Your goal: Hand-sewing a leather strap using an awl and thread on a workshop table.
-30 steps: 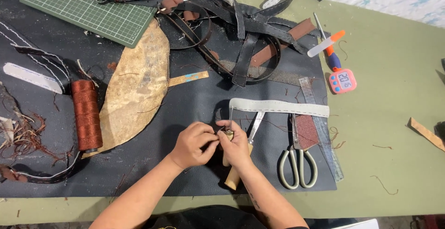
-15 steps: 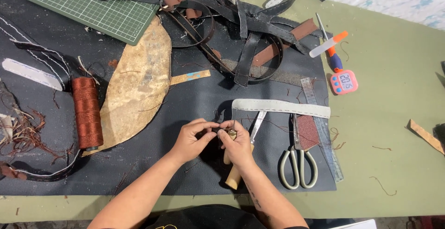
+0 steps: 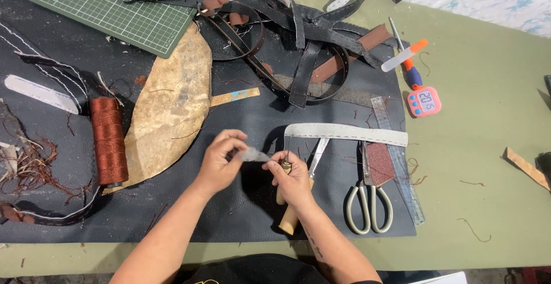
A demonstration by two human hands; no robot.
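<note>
Left hand [image 3: 221, 163] fingers pinch small grey leather scrap [image 3: 252, 156]; right hand [image 3: 293, 178] grips wooden-handled awl [image 3: 288, 218]. Scrap unstitched; scissors [image 3: 368, 199] idle.

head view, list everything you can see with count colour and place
grey strip piece: 1, pale grey, pinched between both hands
wooden-handled tool: 1, tan, under right hand
thread spool: 1, rust brown, left
leather sheet: 1, tan, centre left
cutting mat: 1, green, top left
leather straps: several, black and brown, top centre
stitched strip: 1, grey, centre right
scissors: 1, pale handles, right of hands
ruler: 1, clear, right
timer: 1, pink, right
table: 1, olive green
left hand: 1, centre
right hand: 1, centre
</note>
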